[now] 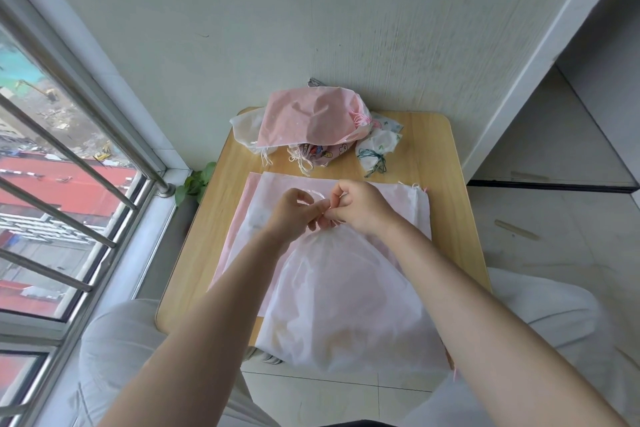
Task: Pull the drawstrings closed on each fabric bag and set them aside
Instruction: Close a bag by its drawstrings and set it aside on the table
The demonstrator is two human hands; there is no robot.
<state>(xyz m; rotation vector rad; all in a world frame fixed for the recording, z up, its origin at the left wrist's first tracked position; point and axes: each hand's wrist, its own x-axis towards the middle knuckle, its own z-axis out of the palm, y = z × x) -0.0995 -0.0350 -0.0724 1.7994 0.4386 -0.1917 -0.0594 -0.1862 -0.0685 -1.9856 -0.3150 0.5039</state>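
Observation:
A large translucent white fabric bag (pixel 343 302) lies on the near half of the small wooden table (pixel 446 163), its bottom hanging over the front edge. Its mouth is gathered tight at the far end. My left hand (pixel 294 215) and my right hand (pixel 360 206) meet there, both pinching the thin white drawstring (pixel 317 192), which loops up between them. Under this bag lie flat bags: a white one (pixel 398 204) and a pink one (pixel 239 225). At the back of the table sits a heap of cinched bags, topped by a pink bag (pixel 308 118).
A small white bag with green strings (pixel 375 149) and a patterned pouch (pixel 318 151) lie in the back heap. A barred window (pixel 69 166) runs along the left, a white wall stands behind the table, and green leaves (pixel 194 184) poke up at the table's left. My knees flank the table.

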